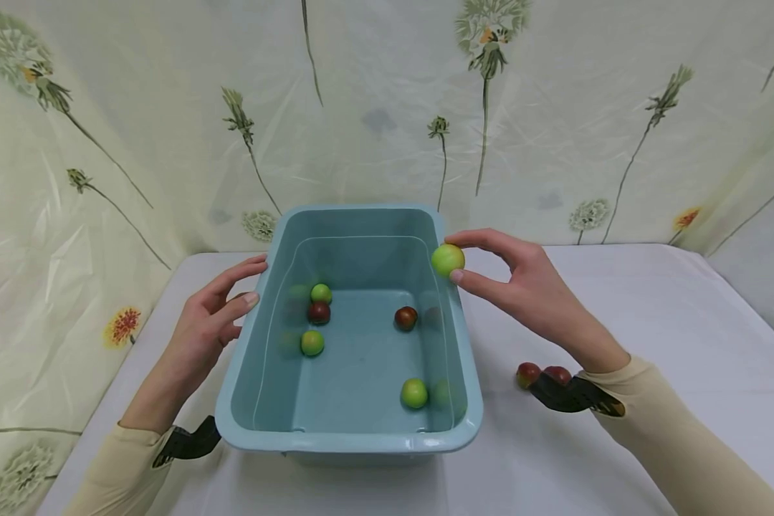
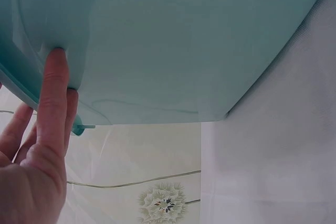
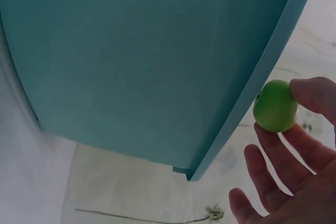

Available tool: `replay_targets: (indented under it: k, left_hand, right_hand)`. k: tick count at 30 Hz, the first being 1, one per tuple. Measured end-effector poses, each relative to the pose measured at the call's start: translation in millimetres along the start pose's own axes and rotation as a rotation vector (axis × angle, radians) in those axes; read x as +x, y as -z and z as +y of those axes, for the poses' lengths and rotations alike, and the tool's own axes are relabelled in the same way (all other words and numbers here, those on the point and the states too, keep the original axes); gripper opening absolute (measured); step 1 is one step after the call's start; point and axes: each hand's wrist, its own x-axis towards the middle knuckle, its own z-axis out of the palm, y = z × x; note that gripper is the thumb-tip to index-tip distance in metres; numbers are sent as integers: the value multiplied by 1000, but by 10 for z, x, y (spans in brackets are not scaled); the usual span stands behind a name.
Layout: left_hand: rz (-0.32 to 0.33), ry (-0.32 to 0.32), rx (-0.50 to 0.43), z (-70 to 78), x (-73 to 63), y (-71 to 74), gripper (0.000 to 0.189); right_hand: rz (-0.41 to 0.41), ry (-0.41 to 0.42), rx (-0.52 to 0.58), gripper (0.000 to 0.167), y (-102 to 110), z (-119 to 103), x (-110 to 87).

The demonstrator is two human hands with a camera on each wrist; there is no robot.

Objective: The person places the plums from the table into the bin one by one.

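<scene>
Over the right rim of a light blue plastic bin (image 1: 351, 441), my right hand (image 1: 532, 287) pinches a green jujube (image 1: 448, 260) between thumb and fingertips. The right wrist view shows the same green jujube (image 3: 275, 106) beside the bin's rim. My left hand (image 1: 200, 326) rests against the bin's left side, its fingers extended along the outer wall (image 2: 157, 51) under the rim. On the bin's floor lie a green jujube (image 1: 321, 294), a dark red one (image 1: 319, 312), another green one (image 1: 312, 342), a brown-red one (image 1: 405, 318) and a green one (image 1: 414, 393).
Two red jujubes, one nearer (image 1: 528, 375) and one partly hidden (image 1: 557, 373) behind the right wrist's black strap, lie on the white tablecloth (image 1: 684, 344) right of the bin. A flower-printed curtain (image 1: 374, 107) hangs behind the table.
</scene>
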Motion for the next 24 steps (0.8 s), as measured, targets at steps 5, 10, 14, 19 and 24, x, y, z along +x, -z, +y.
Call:
replay_targets:
  k: [5,10,14,19,24]
  left_hand:
    - [3,4,7,0,-1,1,39]
    - [5,5,8,4,1,1,39]
    - [2,7,6,6,11,-2,39]
    - [3,9,14,5,13,-3,39]
    - [6,9,22,2,9,2,39]
  right_hand:
    - [-24,15,4,36,-57,-44,58]
    - [-58,31,0,36,-123,-53,121]
    - [-88,50,-10,37,-169,-80,169]
    - [-136,86,-19,38,-231,-118,235]
    - [-176,127,-24,38,-302,-141,300]
